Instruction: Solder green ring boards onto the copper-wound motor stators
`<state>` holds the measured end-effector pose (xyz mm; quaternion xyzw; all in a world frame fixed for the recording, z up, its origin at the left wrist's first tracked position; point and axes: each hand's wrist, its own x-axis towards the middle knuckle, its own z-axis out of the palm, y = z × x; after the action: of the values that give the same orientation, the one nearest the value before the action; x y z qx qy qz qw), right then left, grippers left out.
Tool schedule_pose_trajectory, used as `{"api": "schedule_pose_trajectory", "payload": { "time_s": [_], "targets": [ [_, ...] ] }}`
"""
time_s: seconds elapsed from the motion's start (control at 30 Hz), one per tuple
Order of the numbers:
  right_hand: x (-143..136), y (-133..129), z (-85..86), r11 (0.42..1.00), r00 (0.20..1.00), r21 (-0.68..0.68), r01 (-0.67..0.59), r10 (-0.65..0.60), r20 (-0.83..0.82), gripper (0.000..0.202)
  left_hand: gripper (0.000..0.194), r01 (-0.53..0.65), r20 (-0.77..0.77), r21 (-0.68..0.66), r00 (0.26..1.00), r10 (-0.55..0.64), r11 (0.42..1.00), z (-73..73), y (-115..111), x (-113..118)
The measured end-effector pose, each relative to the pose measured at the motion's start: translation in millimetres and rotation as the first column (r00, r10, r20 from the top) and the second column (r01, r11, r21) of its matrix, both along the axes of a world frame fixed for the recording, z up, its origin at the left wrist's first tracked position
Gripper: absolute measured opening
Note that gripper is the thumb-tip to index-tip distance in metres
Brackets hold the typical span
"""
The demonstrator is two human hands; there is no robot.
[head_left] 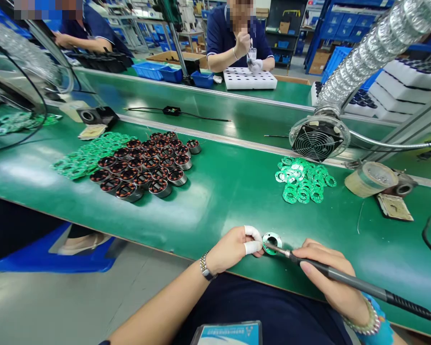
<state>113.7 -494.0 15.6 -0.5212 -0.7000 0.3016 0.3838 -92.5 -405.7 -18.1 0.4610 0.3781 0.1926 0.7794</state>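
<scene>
My right hand [335, 273] grips a soldering iron [330, 272] with a dark handle, its cord running off to the right. The iron's metal tip reaches the left inner part of a ring-shaped circuit board [276, 238], green and white, near the table's front edge. White finger covers are on the thumb and a finger of my left hand [237, 247], which pinches at the board's left edge. Whether those fingertips also hold something thin is hidden. Beyond the board lies a loose pile of green ring boards [303, 179].
Copper-wound motor stators [160, 187] stand in rows left of centre, beside more green boards [93, 155]. A fan with a foil duct [316, 139] hangs low behind the loose boards. At right are a tub [362, 179] and an iron stand [404, 184]. A co-worker [219, 38] works across the bench.
</scene>
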Motion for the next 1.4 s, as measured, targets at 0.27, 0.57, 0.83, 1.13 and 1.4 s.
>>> {"api": "schedule_pose_trajectory", "payload": {
  "time_s": [0.27, 0.57, 0.83, 1.13, 1.4],
  "targets": [
    [2.9, 0.0, 0.8, 0.998, 1.000, 0.056, 0.002, -0.002, 0.002, 0.019, 0.011, 0.003, -0.008, 0.003, 1.000, -0.003, 1.000, 0.1, 0.1, 1.2],
    [-8.8, 31.0, -18.8, 0.958, 0.942, 0.053, -0.281, 0.265, 0.206, 0.035, 0.018, -0.019, 0.004, 0.021, 1.000, 0.019, 1.000, -1.1, -3.2, 1.2],
    [-26.0, 10.4, -35.8, 0.975, 0.973, 0.218, 0.032, -0.080, 0.218, 0.037, 0.018, -0.101, -0.160, 0.336, 0.974, 0.163, 0.936, -5.6, -33.8, 7.7],
    [-29.0, 8.6, -39.7, 0.967, 0.977, 0.248, 0.059, -0.107, 0.187, 0.037, 0.014, 0.072, -0.181, 0.482, 0.983, 0.019, 0.873, 1.6, -20.4, -15.2],
    [-28.9, 7.6, -38.9, 0.964, 0.978, 0.260, 0.054, -0.103, 0.179, 0.040, 0.011, 0.135, -0.187, 0.564, 0.982, -0.033, 0.814, 0.9, -12.4, -1.4]
  ]
}}
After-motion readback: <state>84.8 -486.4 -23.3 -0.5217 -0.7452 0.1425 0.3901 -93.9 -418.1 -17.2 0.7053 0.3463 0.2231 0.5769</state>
